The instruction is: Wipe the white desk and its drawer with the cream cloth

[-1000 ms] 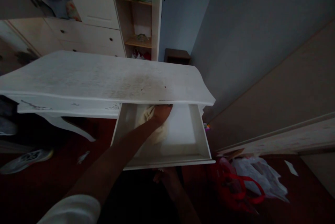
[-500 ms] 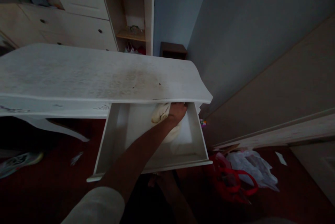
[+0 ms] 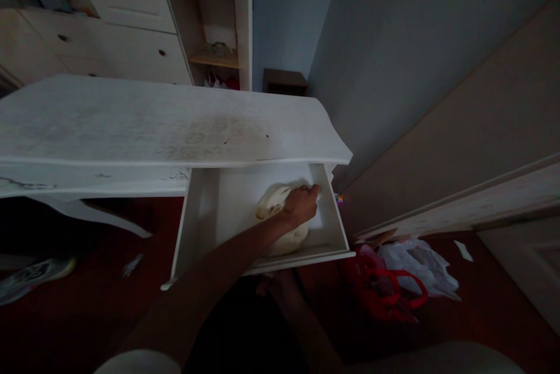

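My left hand (image 3: 301,205) reaches into the pulled-out white drawer (image 3: 205,205), its fingers closed on a bunched cream cloth (image 3: 286,243). The cloth lies on the drawer's bottom toward the right side, and my hand and wrist cover part of it. Below the drawer's front edge, in shadow, is my right hand (image 3: 282,292). The drawer hides part of that hand, and its fingers are too dark to make out clearly.
The drawer belongs to a worn white table (image 3: 131,123) with a dark stain on top. A red bag (image 3: 385,292) and a white plastic bag (image 3: 424,263) lie on the floor at right. Behind stand white cabinets (image 3: 126,41) and a small brown box-like piece (image 3: 284,79).
My left hand has drawn back from the drawer's rear toward its front, and the cream cloth has come along. My right hand stays below the drawer's front.
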`<state>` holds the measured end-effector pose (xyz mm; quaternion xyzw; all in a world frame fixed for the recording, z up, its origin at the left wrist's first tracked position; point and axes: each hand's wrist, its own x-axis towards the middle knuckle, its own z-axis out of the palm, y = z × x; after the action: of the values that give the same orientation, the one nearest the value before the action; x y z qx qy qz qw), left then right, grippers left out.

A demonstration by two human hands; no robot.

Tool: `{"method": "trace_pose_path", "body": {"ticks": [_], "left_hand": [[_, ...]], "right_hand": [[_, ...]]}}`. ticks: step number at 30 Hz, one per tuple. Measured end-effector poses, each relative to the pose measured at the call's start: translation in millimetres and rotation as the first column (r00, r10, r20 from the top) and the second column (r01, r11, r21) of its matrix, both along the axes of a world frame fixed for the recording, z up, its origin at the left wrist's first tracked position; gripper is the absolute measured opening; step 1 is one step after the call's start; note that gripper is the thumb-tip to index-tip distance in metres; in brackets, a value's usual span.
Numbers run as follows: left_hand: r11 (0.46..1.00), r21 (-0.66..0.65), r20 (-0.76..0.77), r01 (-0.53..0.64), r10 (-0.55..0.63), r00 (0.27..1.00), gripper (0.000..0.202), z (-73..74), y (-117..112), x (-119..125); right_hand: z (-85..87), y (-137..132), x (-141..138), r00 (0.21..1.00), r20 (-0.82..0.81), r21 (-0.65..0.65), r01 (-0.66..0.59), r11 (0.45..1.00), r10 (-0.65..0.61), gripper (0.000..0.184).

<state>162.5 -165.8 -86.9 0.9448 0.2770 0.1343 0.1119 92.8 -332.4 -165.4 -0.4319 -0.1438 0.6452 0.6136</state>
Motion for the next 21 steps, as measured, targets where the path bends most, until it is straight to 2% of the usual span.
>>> {"method": "trace_pose_path", "body": {"ticks": [5,9,12,14,17,21], "left_hand": [[0.972,-0.139,-0.059,0.189,-0.199,0.978,0.033,1.6,-4,-15],[0.871,-0.311,-0.127,0.382,-0.436,0.891,0.04,9.1,-17,-25],[0.79,-0.412,-0.161,0.454,-0.553,0.817,0.049,20.0,-28,-30],[0.777,-0.437,-0.192,0.453,-0.573,0.796,0.053,27.1,-31,-35],[0.804,-0.424,-0.257,0.416,-0.547,0.796,0.053,33.1,-28,-50],[0.791,-0.45,-0.24,0.415,-0.554,0.797,0.052,30.1,-10,-96]], "right_hand": [[4.5,1,0,0.999,0.037,0.017,0.01,1.0,-0.011,0.036],[5.4,3,1,0.999,0.045,-0.01,0.022,1.0,-0.021,0.038],[9.0,3,2,0.998,0.054,-0.004,0.033,0.999,-0.033,0.035],[12.6,2,3,0.998,0.061,0.003,0.03,1.0,-0.03,0.035],[17.1,1,2,0.998,0.057,-0.005,0.031,0.999,-0.031,0.038],[19.0,0,0,0.996,0.038,-0.038,0.079,0.996,-0.078,0.038]]}}
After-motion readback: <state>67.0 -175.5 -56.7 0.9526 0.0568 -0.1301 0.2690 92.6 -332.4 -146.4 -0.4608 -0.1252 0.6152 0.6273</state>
